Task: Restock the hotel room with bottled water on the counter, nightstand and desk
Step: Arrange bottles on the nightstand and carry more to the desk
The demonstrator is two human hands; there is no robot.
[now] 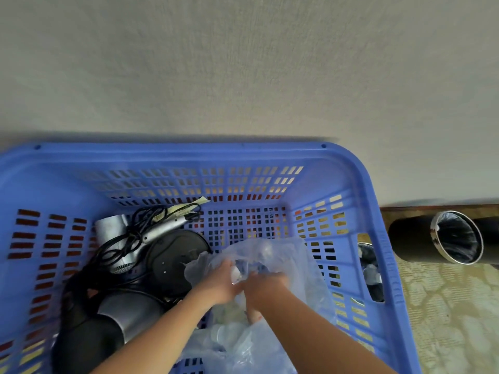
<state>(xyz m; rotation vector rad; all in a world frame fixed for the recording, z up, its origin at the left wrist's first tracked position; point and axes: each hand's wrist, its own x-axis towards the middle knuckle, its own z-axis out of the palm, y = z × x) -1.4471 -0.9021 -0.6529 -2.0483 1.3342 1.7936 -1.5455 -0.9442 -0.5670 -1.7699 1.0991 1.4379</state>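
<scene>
Two-handed rummage inside a blue perforated plastic basket (189, 153), set against a pale textured wall (243, 63). Lower centre of the frame: left hand (218, 283) and right hand (266, 286), fingers curled and bunching a clear crinkled plastic wrap (291, 265), nothing else in either grip. Bottled water (239, 273) only glimpsed as glassy shapes under that film, between the two hands (blurred, count impossible to tell). Probably heavy for its size, smooth-sided and slippery through the film. Thin, soft plastic, apt to stretch or tear under load. Better taken round the firm body or neck of a bottle than by the loose wrap. Left of the wrap: silver hair dryer (118, 228) tangled in a black cord (127, 238), beside a round black disc-shaped base (175, 255), matte and hard. Right edge of the frame: black cylindrical bin (405, 238) with chrome rim and dark liner, on patterned beige carpet (445, 306).
</scene>
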